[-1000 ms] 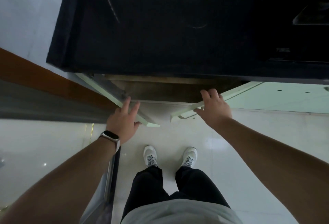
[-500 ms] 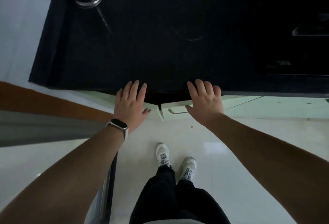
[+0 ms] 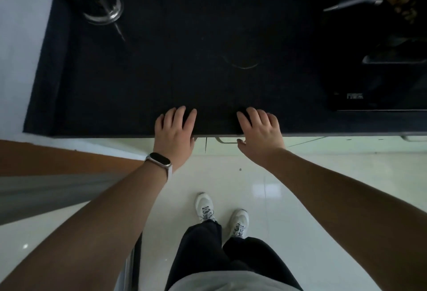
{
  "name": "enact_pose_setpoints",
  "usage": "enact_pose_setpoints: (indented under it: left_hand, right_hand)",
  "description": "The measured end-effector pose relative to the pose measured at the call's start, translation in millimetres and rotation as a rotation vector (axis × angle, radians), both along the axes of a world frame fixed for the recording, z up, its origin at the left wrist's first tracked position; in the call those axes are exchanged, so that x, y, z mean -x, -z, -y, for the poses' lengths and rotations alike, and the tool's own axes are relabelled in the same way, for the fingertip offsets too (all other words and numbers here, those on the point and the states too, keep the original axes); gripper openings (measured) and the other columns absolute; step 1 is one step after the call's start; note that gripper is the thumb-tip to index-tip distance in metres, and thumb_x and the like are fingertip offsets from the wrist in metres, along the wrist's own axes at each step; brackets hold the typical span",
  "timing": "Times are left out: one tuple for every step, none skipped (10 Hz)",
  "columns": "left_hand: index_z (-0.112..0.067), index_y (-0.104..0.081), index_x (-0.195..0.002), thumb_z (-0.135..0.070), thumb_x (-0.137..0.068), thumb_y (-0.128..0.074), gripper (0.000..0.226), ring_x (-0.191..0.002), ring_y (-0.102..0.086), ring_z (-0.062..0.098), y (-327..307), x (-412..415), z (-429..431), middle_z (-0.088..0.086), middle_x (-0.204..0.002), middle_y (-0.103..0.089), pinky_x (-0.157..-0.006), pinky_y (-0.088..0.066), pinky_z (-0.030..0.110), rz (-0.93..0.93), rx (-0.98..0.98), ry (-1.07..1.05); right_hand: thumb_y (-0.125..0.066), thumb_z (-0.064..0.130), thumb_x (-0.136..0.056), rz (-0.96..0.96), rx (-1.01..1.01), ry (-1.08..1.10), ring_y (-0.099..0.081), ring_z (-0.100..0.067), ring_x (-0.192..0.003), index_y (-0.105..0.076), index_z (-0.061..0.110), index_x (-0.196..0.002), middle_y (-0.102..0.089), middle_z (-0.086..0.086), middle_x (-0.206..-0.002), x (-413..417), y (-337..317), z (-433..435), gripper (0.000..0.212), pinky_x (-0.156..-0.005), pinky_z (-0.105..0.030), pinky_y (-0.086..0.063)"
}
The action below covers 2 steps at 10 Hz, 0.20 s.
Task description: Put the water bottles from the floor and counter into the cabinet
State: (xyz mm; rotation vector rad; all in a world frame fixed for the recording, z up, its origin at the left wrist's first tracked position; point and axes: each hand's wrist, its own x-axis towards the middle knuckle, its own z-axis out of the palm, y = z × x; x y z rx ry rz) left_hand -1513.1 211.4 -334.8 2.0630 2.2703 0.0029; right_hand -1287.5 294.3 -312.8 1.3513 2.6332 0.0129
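Observation:
Two pale green cabinet doors (image 3: 221, 145) under the black counter (image 3: 184, 71) stand flush and closed, with a thin seam between them. My left hand (image 3: 174, 131), with a watch on its wrist, lies flat against the left door just below the counter edge. My right hand (image 3: 260, 129) presses flat on the right door beside its metal handle (image 3: 227, 141). Both hands have fingers spread and hold nothing. No water bottle is visible on the counter or the floor; the cabinet's inside is hidden.
A dark upright object on a round metal base (image 3: 104, 11) stands at the counter's back left. A black cooktop (image 3: 379, 78) and a metal utensil (image 3: 351, 1) are at the right. The glossy white floor (image 3: 300, 198) holds my feet. A brown-and-grey door frame (image 3: 57, 175) runs on the left.
The two cabinet doors swung from wide open to fully closed as both hands pushed them in toward the counter. My view moved forward over the counter.

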Motion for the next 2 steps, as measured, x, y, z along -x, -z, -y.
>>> enact_pose_setpoints:
  left_hand:
    - [-0.012, -0.059, -0.137, -0.030, -0.078, -0.083, 0.066, -0.125, -0.053, 0.041, -15, 2, -2, 0.018, -0.139, -0.055, -0.100, -0.046, 0.057, 0.050, 0.026, 0.042]
    - [-0.015, -0.057, -0.140, -0.034, -0.086, -0.076, 0.061, -0.131, -0.051, 0.037, -42, 4, -8, 0.014, -0.143, -0.054, -0.104, -0.044, 0.053, 0.083, -0.028, 0.066]
  right_hand:
    - [-0.056, 0.045, -0.090, 0.040, 0.053, -0.044, -0.042, -0.028, -0.125, -0.040, 0.018, -0.141, -0.044, -0.006, -0.140, -1, -21, -4, 0.060, -0.110, -0.045, -0.030]
    - [-0.047, 0.048, -0.095, 0.010, 0.060, -0.044, -0.041, -0.027, -0.129, -0.039, 0.020, -0.143, -0.044, -0.003, -0.141, 1, -52, -13, 0.056, -0.112, -0.044, -0.030]
